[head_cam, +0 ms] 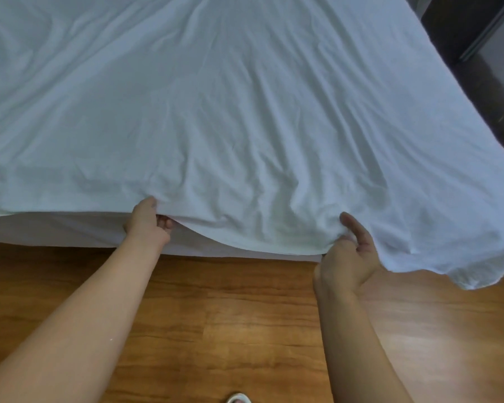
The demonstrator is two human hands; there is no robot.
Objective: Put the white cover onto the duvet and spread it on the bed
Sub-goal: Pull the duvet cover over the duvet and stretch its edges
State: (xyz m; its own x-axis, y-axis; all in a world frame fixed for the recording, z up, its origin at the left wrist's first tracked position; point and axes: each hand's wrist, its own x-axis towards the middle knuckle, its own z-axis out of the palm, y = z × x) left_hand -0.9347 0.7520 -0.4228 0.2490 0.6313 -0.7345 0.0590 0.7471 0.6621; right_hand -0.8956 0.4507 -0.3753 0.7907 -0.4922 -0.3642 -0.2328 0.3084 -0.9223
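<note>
**Mia:** Across the top and middle of the picture lies the white cover (pixel 245 112), spread over the bed (pixel 56 232). Why are both hands down at its near edge?

**Sam:** They hold that edge so the cloth can be pulled flat, I think. The left hand (pixel 147 221) is at the lower middle-left. Its fingers curl under the edge and its thumb sits on top, so it pinches the cover.

**Mia:** And the other one?

**Sam:** The right hand (pixel 348 251) is at the lower middle-right. Its thumb presses on top of the cloth and its fingers curl around the edge too. The bit of cover between the two hands sags down in a curve.

**Mia:** Which way does the cover go?

**Sam:** Its near edge runs left to right across the picture. The folds run away from the hands, up toward the top. I cannot tell which side is the long one, because the top and left ends are cut off.

**Mia:** What about that corner?

**Sam:** A corner hangs off the bed at the lower right, over the wooden floor (pixel 216 330). I cannot tell if the duvet is inside yet.
</note>
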